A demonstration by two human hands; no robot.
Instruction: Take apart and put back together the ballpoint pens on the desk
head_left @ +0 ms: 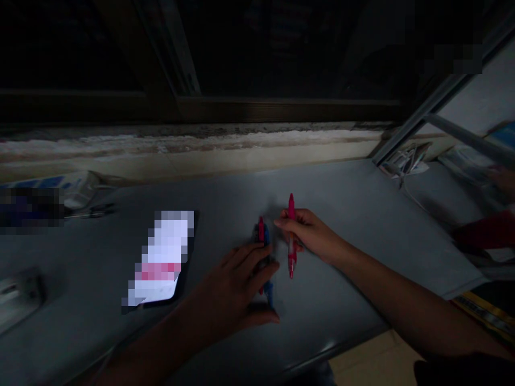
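Note:
My right hand (306,230) grips a pink pen (292,214) with a clear section, held nearly upright in the view above the grey table. To its left, a red pen (261,228) and a blue pen (269,292) lie side by side, with a dark item partly showing beside them. Over these pens rests my left hand (241,281), its fingers stretched and the thumb apart. The fingers cover the middle of the pens; whether they press on them is hard to see in the dim light.
A lit phone (164,262) lies left of my left hand. Farther left are a pale device (18,297) and a white-and-blue packet (78,187). A metal frame (426,115) rises at the right, near cables and papers (406,161). The table (330,182) meets a tiled ledge behind.

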